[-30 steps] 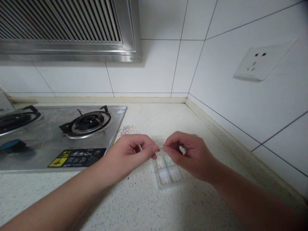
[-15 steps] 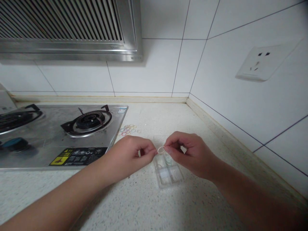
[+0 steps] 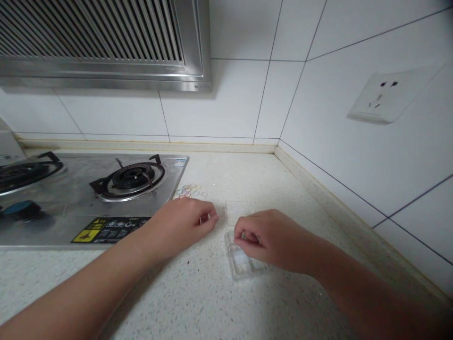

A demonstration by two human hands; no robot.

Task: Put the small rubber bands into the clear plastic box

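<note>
My right hand (image 3: 269, 240) is pinched just above a clear plastic compartment box (image 3: 234, 270), covering its far right part. Whatever its fingertips hold, if anything, is hidden. To the left of the box, my left hand (image 3: 187, 221) hovers over the counter with thumb and index finger pressed together. Nothing shows between those fingertips. Beyond the left hand lies a loose pile of thin coloured bands (image 3: 191, 190), partly hidden by the knuckles. The box's transparent lid (image 3: 235, 208) appears folded back flat on its far side.
A steel gas stove (image 3: 170, 177) takes up the left side, with a black burner (image 3: 133, 176) and a knob (image 3: 23, 210). The range hood (image 3: 198, 56) hangs above it. Tiled walls meet at the back right; a socket (image 3: 380, 97) is on the right wall.
The pale band that was stretched between both hands is no longer visible. My hands have parted: the left moved left, the right came down over the box.
</note>
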